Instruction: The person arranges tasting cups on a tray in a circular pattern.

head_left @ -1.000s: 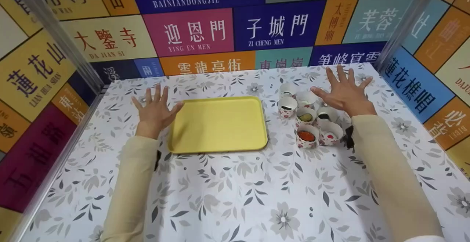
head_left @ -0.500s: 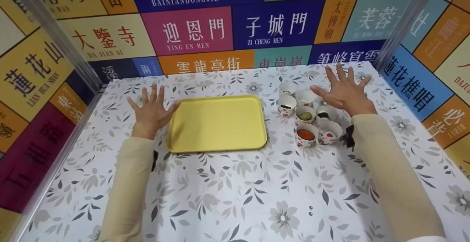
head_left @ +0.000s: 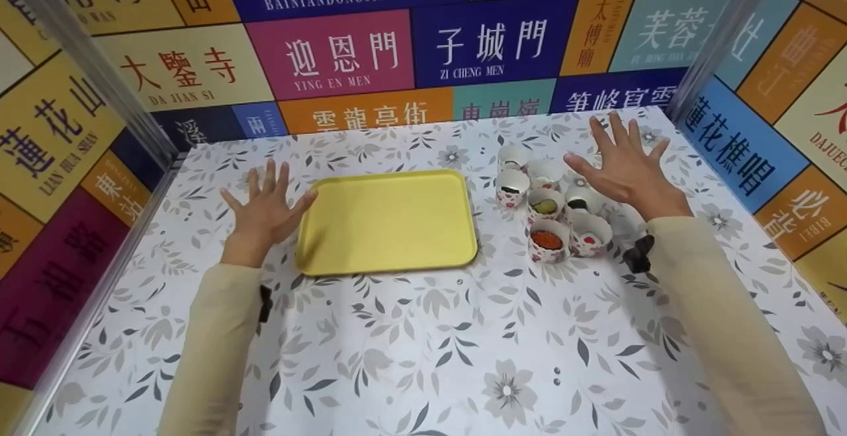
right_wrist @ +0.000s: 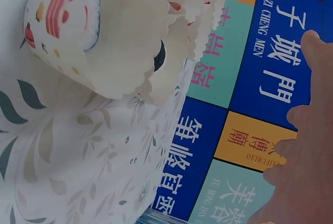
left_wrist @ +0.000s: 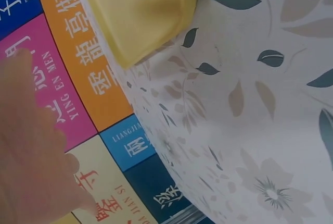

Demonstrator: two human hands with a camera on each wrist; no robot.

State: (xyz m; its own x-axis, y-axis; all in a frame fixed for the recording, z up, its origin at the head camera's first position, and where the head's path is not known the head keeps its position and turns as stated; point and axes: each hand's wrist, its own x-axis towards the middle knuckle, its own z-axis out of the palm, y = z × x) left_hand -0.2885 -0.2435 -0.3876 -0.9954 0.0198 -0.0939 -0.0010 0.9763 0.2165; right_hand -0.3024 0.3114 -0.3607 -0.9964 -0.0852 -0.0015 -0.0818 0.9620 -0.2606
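A yellow rectangular tray [head_left: 387, 224] lies on the table in the head view. My left hand [head_left: 259, 216] hovers at its left side, fingers spread, thumb near or above the rim. My right hand [head_left: 627, 174] is spread over the right side of a group of several paper cups; it holds nothing. One front cup [head_left: 548, 257] holds something orange-red like roe, and behind it a green piece [head_left: 544, 207] sits in another. Dark-edged contents show in other cups. In the right wrist view, a near cup [right_wrist: 125, 31] stands close, apart from my right hand [right_wrist: 307, 146].
A white tablecloth [head_left: 410, 356] with grey leaves covers the table. Colourful lettered panels [head_left: 331, 52] rise behind and at both sides, with clear strips at the corners. A clear lid or cup [head_left: 625, 223] is partly hidden beside my right wrist.
My left hand has drifted slightly left and toward me. The right hand has shifted a little right as the head view moved. Tray and cups stay where they were.
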